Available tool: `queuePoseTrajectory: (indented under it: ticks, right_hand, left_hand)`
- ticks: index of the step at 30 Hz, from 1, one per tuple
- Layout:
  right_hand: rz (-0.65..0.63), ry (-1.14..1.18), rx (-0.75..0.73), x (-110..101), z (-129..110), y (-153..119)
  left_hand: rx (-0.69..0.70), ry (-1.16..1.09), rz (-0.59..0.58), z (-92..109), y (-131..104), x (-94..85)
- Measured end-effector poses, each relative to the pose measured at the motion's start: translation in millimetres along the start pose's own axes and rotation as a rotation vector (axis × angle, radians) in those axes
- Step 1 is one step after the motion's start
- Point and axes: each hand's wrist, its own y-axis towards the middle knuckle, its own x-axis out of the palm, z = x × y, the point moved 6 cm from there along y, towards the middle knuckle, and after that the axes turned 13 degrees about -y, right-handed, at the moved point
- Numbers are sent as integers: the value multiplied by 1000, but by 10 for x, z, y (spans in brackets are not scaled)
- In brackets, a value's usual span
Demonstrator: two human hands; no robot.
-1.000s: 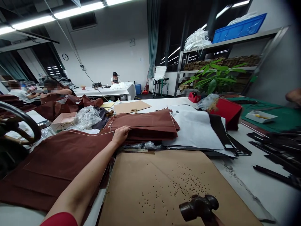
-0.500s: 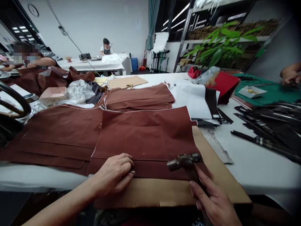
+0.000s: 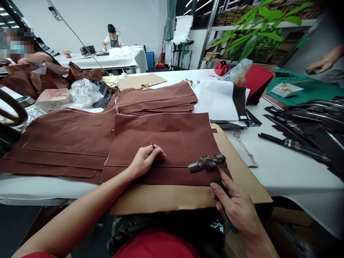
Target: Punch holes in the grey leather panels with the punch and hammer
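Observation:
My left hand (image 3: 148,158) rests on a flat brown panel of leather-like material (image 3: 163,125). Its fingers are closed around a thin metal rod (image 3: 153,145), whose tip pokes up above the knuckles; the lower end is hidden. In my right hand (image 3: 233,200) is a ball-peen hammer (image 3: 206,164), gripped by the handle, its dark metal head above the panel's right front corner. Under the panel lies a tan board (image 3: 172,199), showing along the front and right sides. More stacked brown panels (image 3: 70,130) spread out to the left.
Folded brown panels (image 3: 158,96) lie behind, with white sheets (image 3: 215,96) to their right. Black strips (image 3: 309,132) pile up at the right. Crumpled clear plastic (image 3: 84,93) and a black curved machine part (image 3: 12,107) are on the left. Other people work nearby, one hand (image 3: 324,64) at far right.
My left hand has moved forward from the panel's front edge onto its middle, with the rod tip now pointing up. My right hand still holds the hammer. The view has tilted down.

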Motion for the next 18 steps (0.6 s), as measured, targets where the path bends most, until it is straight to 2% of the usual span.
queuePoseTrajectory:
  ticks: [5,7,9,12,14,16,18]
  right_hand:
    - [1,-40,2,18,41,15]
    - [15,-127,-36,-19,-37,8]
    - [91,-301,-172,-112,-297,-30]
    - [320,-540,-552,-238,-1000,-179]
    - [394,-631,-775,-195,-1454,-252]
    - [335,-767,-869,-48,-1731,-209]
    - [201,-882,-849,95,-1766,-100]
  left_hand:
    - [40,103,-10,4,0,5]
    - [80,170,-23,41,-1,19]
    - [124,243,-50,85,-10,47]
    - [167,328,-81,118,-38,113]
    - [177,354,-69,110,-56,167]
    - [169,355,-40,92,-56,198]
    - [144,340,30,88,-21,116]
